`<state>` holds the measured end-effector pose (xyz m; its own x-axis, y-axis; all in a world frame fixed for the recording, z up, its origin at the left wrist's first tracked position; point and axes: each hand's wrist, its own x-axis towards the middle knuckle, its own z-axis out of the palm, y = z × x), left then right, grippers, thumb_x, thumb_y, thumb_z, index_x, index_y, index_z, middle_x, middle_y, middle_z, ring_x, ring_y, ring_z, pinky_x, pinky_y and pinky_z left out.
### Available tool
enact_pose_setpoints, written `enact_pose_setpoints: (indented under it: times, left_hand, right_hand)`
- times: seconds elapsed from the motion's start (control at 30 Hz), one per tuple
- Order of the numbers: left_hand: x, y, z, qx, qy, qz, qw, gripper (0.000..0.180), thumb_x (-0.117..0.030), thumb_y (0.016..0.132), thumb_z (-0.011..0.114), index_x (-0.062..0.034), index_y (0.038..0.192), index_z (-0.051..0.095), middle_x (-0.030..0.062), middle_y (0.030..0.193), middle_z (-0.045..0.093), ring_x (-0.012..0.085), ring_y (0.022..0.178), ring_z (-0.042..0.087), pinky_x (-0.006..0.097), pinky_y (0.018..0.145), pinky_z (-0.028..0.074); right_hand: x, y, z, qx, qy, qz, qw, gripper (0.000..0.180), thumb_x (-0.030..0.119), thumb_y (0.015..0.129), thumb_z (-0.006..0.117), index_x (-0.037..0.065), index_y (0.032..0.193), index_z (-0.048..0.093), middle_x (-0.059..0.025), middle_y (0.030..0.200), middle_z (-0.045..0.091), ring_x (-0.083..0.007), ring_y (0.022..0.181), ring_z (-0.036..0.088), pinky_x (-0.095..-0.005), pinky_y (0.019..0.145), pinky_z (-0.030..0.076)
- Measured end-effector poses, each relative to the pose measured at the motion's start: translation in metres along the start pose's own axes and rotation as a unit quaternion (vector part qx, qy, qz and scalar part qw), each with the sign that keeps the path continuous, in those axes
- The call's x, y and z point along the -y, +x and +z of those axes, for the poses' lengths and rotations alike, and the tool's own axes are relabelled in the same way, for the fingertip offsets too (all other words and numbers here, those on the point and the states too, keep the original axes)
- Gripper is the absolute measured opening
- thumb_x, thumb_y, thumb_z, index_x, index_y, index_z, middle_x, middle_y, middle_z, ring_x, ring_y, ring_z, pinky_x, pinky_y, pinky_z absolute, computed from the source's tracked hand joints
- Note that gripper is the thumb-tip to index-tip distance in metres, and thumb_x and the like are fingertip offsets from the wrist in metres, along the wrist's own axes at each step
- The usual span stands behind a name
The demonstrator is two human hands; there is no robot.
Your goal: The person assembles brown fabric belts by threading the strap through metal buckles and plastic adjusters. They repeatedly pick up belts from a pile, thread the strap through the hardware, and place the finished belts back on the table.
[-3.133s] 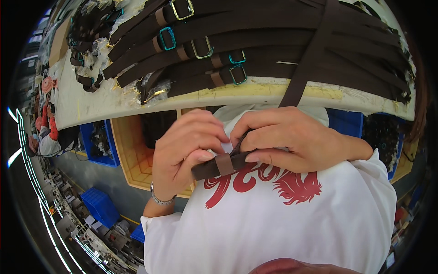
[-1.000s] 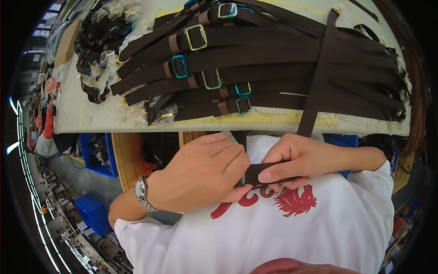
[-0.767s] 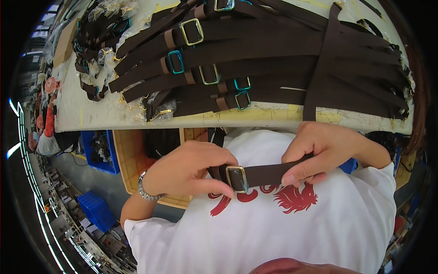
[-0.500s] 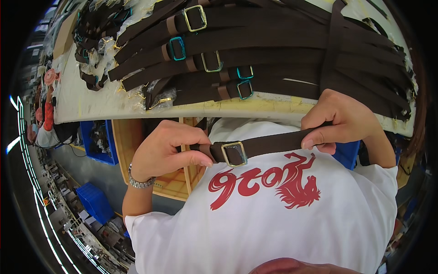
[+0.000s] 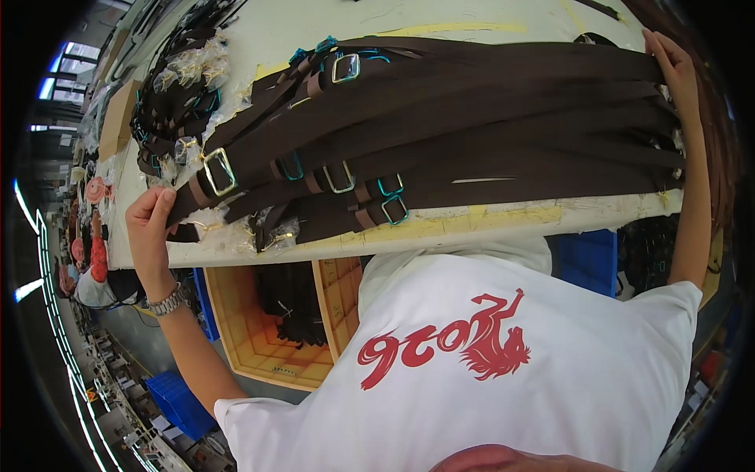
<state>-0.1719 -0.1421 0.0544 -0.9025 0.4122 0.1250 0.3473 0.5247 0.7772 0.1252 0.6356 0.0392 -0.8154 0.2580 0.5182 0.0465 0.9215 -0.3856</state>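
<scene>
A dark brown webbing strap (image 5: 440, 86) is stretched lengthwise over a pile of similar straps on the table. My left hand (image 5: 151, 224) pinches its left end between thumb and fingers, close to a rectangular gold-coloured metal buckle (image 5: 220, 171). At the far right, my right hand (image 5: 678, 75) is closed on the strap's other end. Beneath it lie several more straps (image 5: 511, 161), some with gold-coloured buckles (image 5: 339, 177) and others with buckles covered in blue film (image 5: 395, 209). The pile partly hides the straps lower in it.
Clear plastic bags with small gold-coloured parts (image 5: 200, 67) and a bundle of dark straps (image 5: 161, 118) lie on the table's left, beside a cardboard box (image 5: 119, 118). Under the table edge (image 5: 440, 228) stand a wooden crate (image 5: 228, 315) holding dark material and a blue bin (image 5: 586, 263).
My hands have moved far apart and up over the table. The strap, held short before my chest earlier, is now drawn out along the pile.
</scene>
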Motion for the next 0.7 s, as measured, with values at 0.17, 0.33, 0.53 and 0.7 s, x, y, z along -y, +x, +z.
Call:
enact_pose_setpoints:
  times: [0.17, 0.33, 0.53, 0.7]
  left_hand:
    - [0.003, 0.070, 0.012, -0.075, 0.187, 0.155, 0.967, 0.044, -0.027, 0.107, 0.074, -0.0007, 0.076, 0.058, -0.0081, 0.068, 0.043, 0.0039, 0.066, 0.033, 0.026, 0.058, 0.025]
    - [0.012, 0.115, 0.058, -0.073, 0.279, 0.191, 0.938, 0.041, -0.025, 0.104, 0.074, 0.0028, 0.079, 0.056, 0.0111, 0.067, 0.043, 0.0184, 0.060, 0.038, 0.035, 0.057, 0.034]
    - [0.040, 0.119, 0.107, -0.063, 0.267, 0.219, 0.936, 0.024, -0.017, 0.100, 0.075, 0.0015, 0.087, 0.066, 0.0154, 0.079, 0.063, 0.0329, 0.071, 0.061, 0.042, 0.068, 0.047]
    - [0.029, 0.111, 0.101, -0.093, 0.247, 0.244, 0.933, 0.014, -0.012, 0.098, 0.075, 0.0010, 0.095, 0.070, 0.0134, 0.090, 0.070, 0.0308, 0.087, 0.066, 0.041, 0.080, 0.051]
  right_hand:
    - [-0.090, -0.005, -0.073, -0.064, -0.124, 0.087, 0.986, 0.040, 0.037, 0.108, 0.068, -0.002, 0.112, 0.073, 0.0007, 0.089, 0.065, -0.0053, 0.086, 0.057, -0.0225, 0.083, 0.047]
    - [-0.107, -0.024, -0.049, 0.017, -0.327, 0.154, 0.932, 0.031, 0.034, 0.107, 0.066, 0.004, 0.101, 0.072, -0.0127, 0.083, 0.067, -0.0286, 0.076, 0.067, -0.0378, 0.072, 0.051]
    - [-0.110, 0.005, 0.033, -0.067, -0.252, 0.050, 0.964, 0.017, 0.020, 0.100, 0.070, 0.007, 0.110, 0.074, -0.0167, 0.103, 0.074, -0.0380, 0.093, 0.071, -0.0475, 0.081, 0.055]
    - [-0.012, 0.142, 0.171, 0.013, -0.185, -0.144, 0.972, 0.020, 0.009, 0.095, 0.073, 0.003, 0.114, 0.070, -0.0115, 0.107, 0.073, -0.0351, 0.107, 0.068, -0.0479, 0.093, 0.053]
